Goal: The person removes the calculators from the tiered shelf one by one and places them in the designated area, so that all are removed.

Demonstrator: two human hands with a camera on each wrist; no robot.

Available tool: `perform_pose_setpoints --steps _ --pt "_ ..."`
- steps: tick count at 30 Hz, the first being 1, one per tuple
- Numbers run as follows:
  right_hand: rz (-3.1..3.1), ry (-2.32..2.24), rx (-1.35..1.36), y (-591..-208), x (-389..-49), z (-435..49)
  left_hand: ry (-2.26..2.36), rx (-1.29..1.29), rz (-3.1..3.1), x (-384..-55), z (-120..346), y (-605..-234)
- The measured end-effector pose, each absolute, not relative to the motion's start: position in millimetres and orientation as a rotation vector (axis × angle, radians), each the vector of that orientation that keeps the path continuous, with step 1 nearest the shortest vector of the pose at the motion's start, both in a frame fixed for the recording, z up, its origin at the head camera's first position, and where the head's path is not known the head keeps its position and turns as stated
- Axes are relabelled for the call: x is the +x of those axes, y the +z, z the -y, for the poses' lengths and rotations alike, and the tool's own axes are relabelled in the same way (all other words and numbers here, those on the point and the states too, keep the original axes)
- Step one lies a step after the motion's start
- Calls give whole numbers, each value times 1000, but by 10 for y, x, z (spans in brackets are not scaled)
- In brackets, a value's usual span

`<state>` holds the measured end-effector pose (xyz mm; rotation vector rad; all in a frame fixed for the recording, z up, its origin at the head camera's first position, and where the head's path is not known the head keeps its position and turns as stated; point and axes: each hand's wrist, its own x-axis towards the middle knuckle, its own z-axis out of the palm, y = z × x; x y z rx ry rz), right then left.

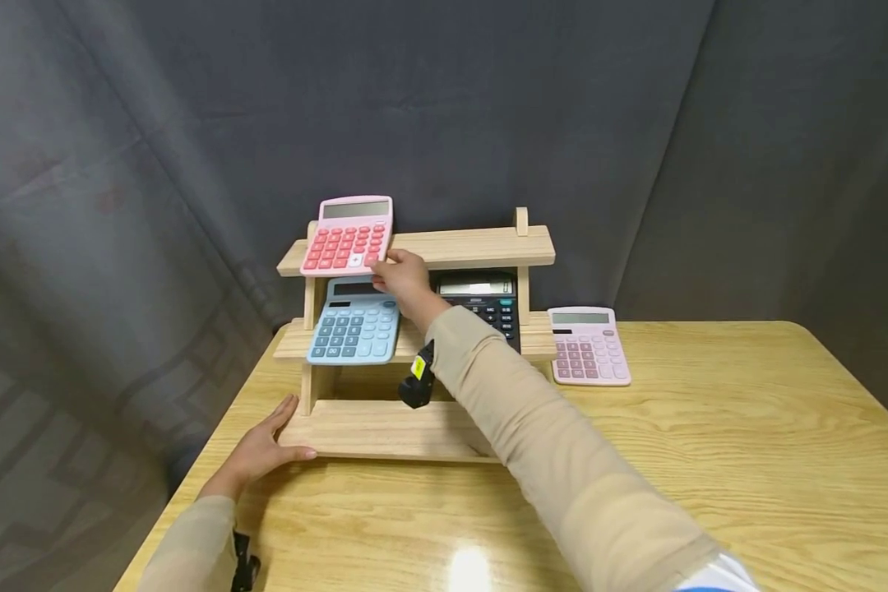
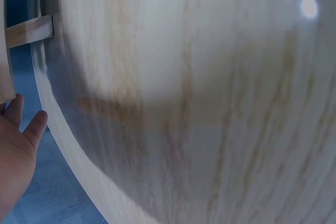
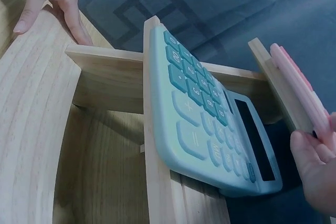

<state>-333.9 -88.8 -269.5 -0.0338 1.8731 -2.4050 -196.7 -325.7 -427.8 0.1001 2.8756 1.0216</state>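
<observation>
A pink calculator (image 1: pixel 349 234) leans on the left end of the top board of a three-tier wooden rack (image 1: pixel 481 247). My right hand (image 1: pixel 405 281) pinches its lower right corner between thumb and fingers; the right wrist view shows this calculator (image 3: pixel 299 80) edge-on beside the hand (image 3: pixel 317 169). Below it, a light blue calculator (image 1: pixel 355 325) rests on the middle board. A black calculator (image 1: pixel 481 286) stands right of that, partly covered by my forearm. My left hand (image 1: pixel 257 450) rests against the left end of the bottom board, thumb along the front edge, fingers extended.
A pale pink calculator (image 1: pixel 588 345) stands tilted at the rack's right side, partly behind the middle board. The rack stands on a wood-grain table (image 1: pixel 725 460). A dark grey curtain (image 1: pixel 444 107) hangs behind it.
</observation>
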Motion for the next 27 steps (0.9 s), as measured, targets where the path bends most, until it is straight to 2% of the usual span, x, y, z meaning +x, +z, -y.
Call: perform_pose_setpoints --steps 8,17,27 --pt "-1769 -2490 -12 -2749 -3316 879 1049 101 -2867 -1934 3241 -4326" --pt "-1493 -2650 129 -2780 -3370 879 1021 82 -2877 -1928 3259 -4309" --pt "-1326 -2732 259 -2726 -3253 816 1022 95 -2867 -1931 3250 -4300"
